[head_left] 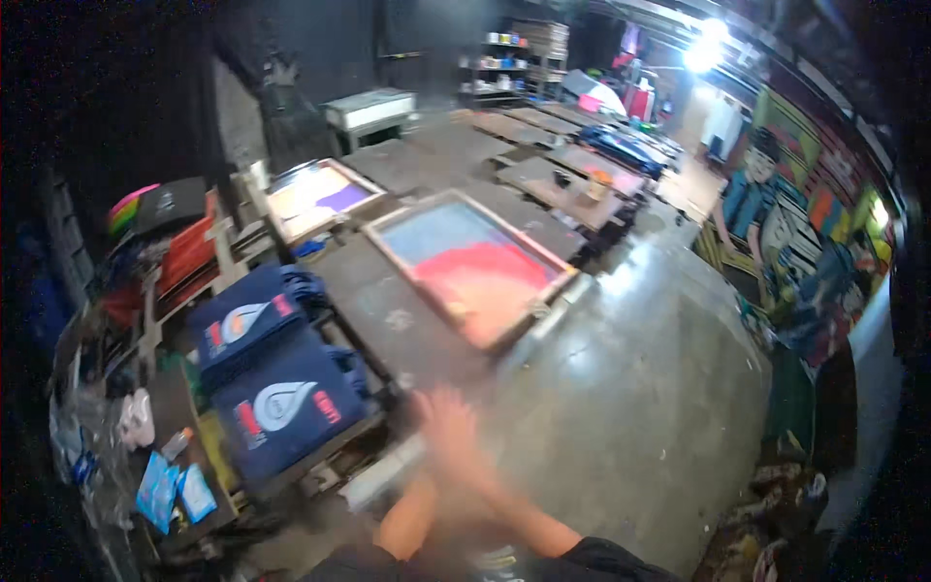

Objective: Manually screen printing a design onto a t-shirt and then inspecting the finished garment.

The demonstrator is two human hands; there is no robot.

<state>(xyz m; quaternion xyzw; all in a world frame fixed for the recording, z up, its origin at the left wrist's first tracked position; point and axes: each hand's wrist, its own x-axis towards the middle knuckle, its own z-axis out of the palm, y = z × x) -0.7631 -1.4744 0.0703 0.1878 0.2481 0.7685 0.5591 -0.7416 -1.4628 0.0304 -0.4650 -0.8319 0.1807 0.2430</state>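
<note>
My right hand (pixel 454 427) is laid against my left hand (pixel 427 464) in front of me, just beyond the near end of a long dark table (pixel 383 315). Motion smears both hands. The right fingers look stretched out toward the table, and nothing shows in them. My left fingers are mostly covered by the right hand. Beyond my hands, a wood-framed printing screen (pixel 475 257) lies on the table with red and orange ink across its mesh. To my left, navy printed T-shirts (pixel 281 403) with a white drop design lie on a board.
A second printing screen (pixel 320 199) with yellow and purple lies farther left. Blue packets (pixel 170 490) and pink slippers (pixel 136 419) rest at the lower left. Concrete floor (pixel 630 388) runs along the right, beside heaped cloth (pixel 815 291). Shelves (pixel 499 68) stand at the back.
</note>
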